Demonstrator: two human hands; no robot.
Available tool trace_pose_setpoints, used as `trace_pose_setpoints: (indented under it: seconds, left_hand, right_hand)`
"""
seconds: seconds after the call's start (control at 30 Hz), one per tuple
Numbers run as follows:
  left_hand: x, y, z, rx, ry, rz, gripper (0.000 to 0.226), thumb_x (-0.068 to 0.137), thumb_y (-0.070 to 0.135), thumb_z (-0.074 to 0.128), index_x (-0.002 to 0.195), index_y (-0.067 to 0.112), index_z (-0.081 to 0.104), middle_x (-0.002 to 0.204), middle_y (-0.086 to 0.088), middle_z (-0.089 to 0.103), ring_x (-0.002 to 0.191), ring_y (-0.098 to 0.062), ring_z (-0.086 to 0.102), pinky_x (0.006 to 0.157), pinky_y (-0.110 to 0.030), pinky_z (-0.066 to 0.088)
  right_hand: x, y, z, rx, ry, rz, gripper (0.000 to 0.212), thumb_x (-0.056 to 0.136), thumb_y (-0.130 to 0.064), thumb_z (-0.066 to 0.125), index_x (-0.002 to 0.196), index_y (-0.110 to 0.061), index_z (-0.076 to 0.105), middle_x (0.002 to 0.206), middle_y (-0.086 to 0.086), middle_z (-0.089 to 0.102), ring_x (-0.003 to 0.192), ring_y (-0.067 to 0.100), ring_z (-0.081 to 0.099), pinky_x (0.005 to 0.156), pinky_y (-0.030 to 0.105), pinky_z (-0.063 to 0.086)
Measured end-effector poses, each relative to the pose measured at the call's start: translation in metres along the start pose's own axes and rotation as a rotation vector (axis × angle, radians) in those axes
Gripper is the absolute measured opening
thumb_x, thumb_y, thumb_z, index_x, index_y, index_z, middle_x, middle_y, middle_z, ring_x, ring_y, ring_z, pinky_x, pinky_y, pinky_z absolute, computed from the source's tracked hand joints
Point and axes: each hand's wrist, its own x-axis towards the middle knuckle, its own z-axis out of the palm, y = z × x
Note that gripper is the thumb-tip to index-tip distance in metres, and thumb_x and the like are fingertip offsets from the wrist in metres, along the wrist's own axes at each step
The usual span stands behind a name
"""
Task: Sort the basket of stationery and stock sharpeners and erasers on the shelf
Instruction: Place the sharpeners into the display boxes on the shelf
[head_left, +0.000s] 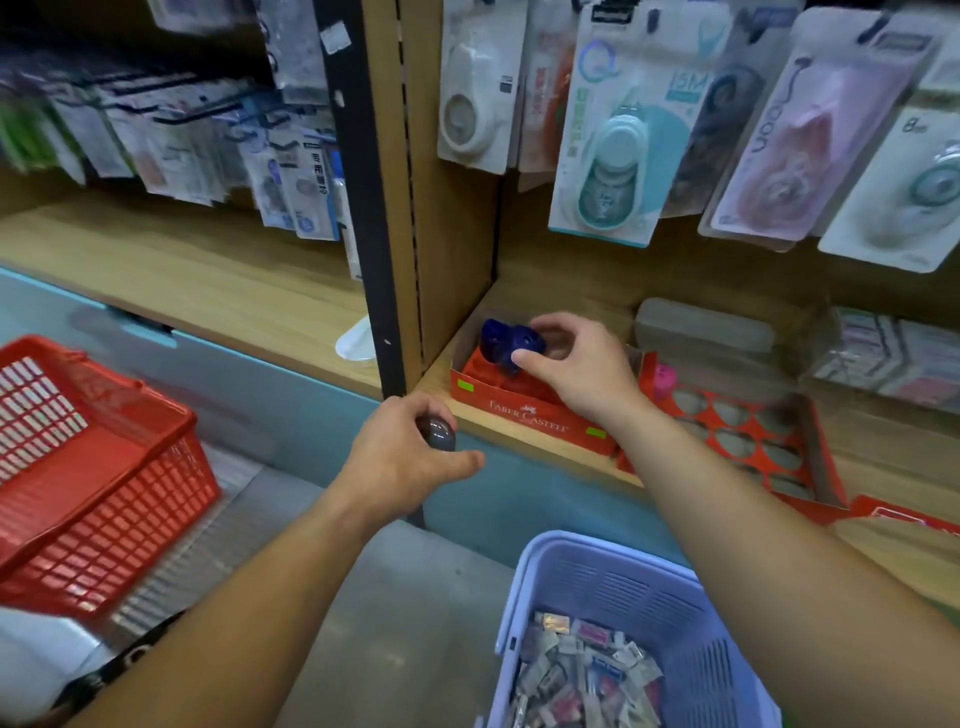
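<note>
My right hand (576, 364) pinches a dark blue sharpener (501, 343) over the red Faber-Castell display box (524, 413) at the left end of the wooden shelf (519, 441). Lower and to the left, in front of the shelf edge, my left hand (402, 457) grips a dark grey rounded sharpener (439, 431). A lilac plastic basket (597, 577) at the bottom holds several small wrapped stationery items (582, 675). A second red tray (753, 441) with round holes lies right of the box, with a pink sharpener (665, 379) at its back left corner.
A red mesh basket (88, 467) stands at the left on the floor. Carded correction tapes (623, 130) hang above the shelf. A dark upright post (363, 197) divides the shelving. Clear boxes (706, 327) and packets (893, 358) sit further right on the shelf.
</note>
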Motion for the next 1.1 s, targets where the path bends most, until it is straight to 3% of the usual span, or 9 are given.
trace_pose_setpoints:
  seconds: [0.2, 0.3, 0.43, 0.5, 0.57, 0.7, 0.9, 1.03, 1.1]
  left_hand:
    - [0.007, -0.012, -0.004, -0.032, -0.071, 0.031, 0.039, 0.082, 0.001, 0.073, 0.101, 0.029, 0.054, 0.114, -0.005, 0.057, 0.091, -0.012, 0.06, 0.059, -0.008, 0.045]
    - [0.009, -0.007, 0.004, -0.046, -0.105, 0.064, 0.038, 0.087, 0.001, 0.07, 0.108, 0.03, 0.055, 0.113, 0.002, 0.059, 0.095, -0.01, 0.06, 0.061, -0.005, 0.045]
    - [0.012, 0.009, 0.026, -0.059, -0.115, 0.133, 0.04, 0.086, 0.009, 0.076, 0.117, 0.029, 0.061, 0.11, 0.009, 0.065, 0.1, -0.006, 0.062, 0.077, -0.011, 0.047]
    - [0.012, 0.019, 0.041, -0.075, -0.119, 0.167, 0.043, 0.084, 0.009, 0.079, 0.116, 0.03, 0.061, 0.106, 0.014, 0.065, 0.099, -0.004, 0.062, 0.076, -0.007, 0.045]
    - [0.011, 0.029, 0.055, -0.103, -0.117, 0.189, 0.045, 0.081, 0.008, 0.082, 0.114, 0.029, 0.06, 0.102, 0.016, 0.065, 0.094, -0.001, 0.062, 0.072, -0.003, 0.045]
    - [0.012, 0.04, 0.073, -0.095, -0.114, 0.204, 0.044, 0.08, 0.004, 0.081, 0.111, 0.028, 0.062, 0.101, 0.011, 0.068, 0.092, -0.003, 0.064, 0.071, -0.005, 0.046]
    - [0.016, 0.039, 0.08, -0.046, -0.097, 0.21, 0.044, 0.084, 0.001, 0.075, 0.116, 0.029, 0.062, 0.106, 0.012, 0.068, 0.098, -0.005, 0.064, 0.073, -0.006, 0.046]
    - [0.018, 0.036, 0.081, -0.052, -0.082, 0.221, 0.044, 0.084, 0.002, 0.076, 0.116, 0.03, 0.064, 0.106, 0.014, 0.068, 0.097, -0.003, 0.064, 0.079, -0.01, 0.05]
    - [0.018, 0.037, 0.081, -0.063, -0.089, 0.227, 0.045, 0.084, 0.001, 0.077, 0.116, 0.03, 0.065, 0.106, 0.016, 0.068, 0.098, -0.002, 0.064, 0.078, -0.008, 0.049]
  right_hand:
    - [0.009, 0.01, -0.007, -0.069, 0.11, 0.026, 0.045, 0.085, -0.035, 0.079, 0.126, -0.023, 0.068, 0.115, -0.01, 0.069, 0.099, 0.003, 0.062, 0.083, 0.014, 0.044]
    - [-0.005, 0.011, -0.023, -0.031, 0.169, -0.001, 0.038, 0.086, -0.033, 0.076, 0.123, -0.026, 0.07, 0.11, -0.015, 0.068, 0.099, 0.0, 0.062, 0.084, 0.015, 0.044]
    - [-0.034, 0.028, -0.059, 0.039, 0.28, -0.01, 0.027, 0.09, -0.027, 0.073, 0.116, -0.027, 0.071, 0.106, -0.015, 0.071, 0.097, -0.001, 0.064, 0.085, 0.016, 0.048]
    - [-0.047, 0.047, -0.081, 0.037, 0.343, 0.036, 0.026, 0.09, -0.026, 0.073, 0.116, -0.027, 0.071, 0.104, -0.016, 0.071, 0.094, -0.003, 0.065, 0.082, 0.011, 0.047]
    - [-0.052, 0.07, -0.102, 0.008, 0.386, 0.108, 0.031, 0.088, -0.026, 0.076, 0.119, -0.025, 0.07, 0.105, -0.014, 0.071, 0.096, 0.0, 0.066, 0.085, 0.016, 0.05]
    - [-0.051, 0.105, -0.123, -0.114, 0.348, 0.207, 0.042, 0.083, -0.022, 0.081, 0.122, -0.021, 0.068, 0.111, -0.004, 0.071, 0.103, 0.013, 0.066, 0.098, 0.039, 0.054]
    - [-0.04, 0.128, -0.115, -0.197, 0.236, 0.192, 0.047, 0.083, -0.013, 0.081, 0.127, -0.015, 0.067, 0.118, 0.001, 0.069, 0.106, 0.013, 0.063, 0.095, 0.025, 0.047]
    - [-0.035, 0.143, -0.114, -0.309, 0.207, 0.197, 0.049, 0.085, -0.027, 0.079, 0.132, -0.021, 0.065, 0.126, 0.008, 0.065, 0.112, 0.022, 0.064, 0.104, 0.042, 0.05]
    - [-0.032, 0.144, -0.114, -0.358, 0.18, 0.173, 0.048, 0.088, -0.03, 0.075, 0.134, -0.018, 0.065, 0.127, 0.011, 0.064, 0.114, 0.025, 0.062, 0.107, 0.042, 0.047]
